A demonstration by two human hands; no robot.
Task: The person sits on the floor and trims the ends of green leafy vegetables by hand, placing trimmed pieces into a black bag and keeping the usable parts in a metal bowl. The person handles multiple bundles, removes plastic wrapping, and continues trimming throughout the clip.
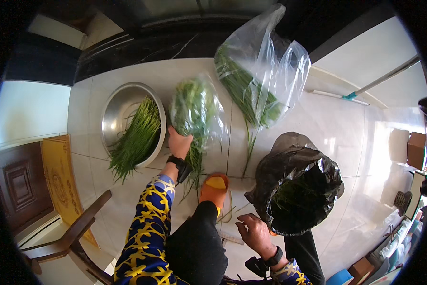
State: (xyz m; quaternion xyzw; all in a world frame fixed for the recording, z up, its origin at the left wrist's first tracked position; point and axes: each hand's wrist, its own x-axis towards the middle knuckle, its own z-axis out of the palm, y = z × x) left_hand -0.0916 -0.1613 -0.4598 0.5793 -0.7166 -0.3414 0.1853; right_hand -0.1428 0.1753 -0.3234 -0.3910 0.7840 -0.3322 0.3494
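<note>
My left hand (179, 144) grips the near end of a clear plastic bag (195, 107) full of leafy greens, blurred by motion. Loose green stalks hang from that end toward an orange slipper (214, 190). Just left, a steel basin (119, 103) holds a bundle of long, thin, chive-like greens (138, 135) leaning over its near rim. My right hand (254, 233) hangs beside the near-left rim of a bin lined with a black plastic bag (267, 171). Its fingers are loosely bent and apart, with nothing visible in them. Green scraps (293, 192) lie inside the bin.
A larger clear bag (270, 78) of long greens lies on the tiled floor by the black cabinet base (145, 50). At right, a floor squeegee (352, 96) leans. A wooden chair (67, 242) stands at lower left, near a yellow patterned board (62, 174).
</note>
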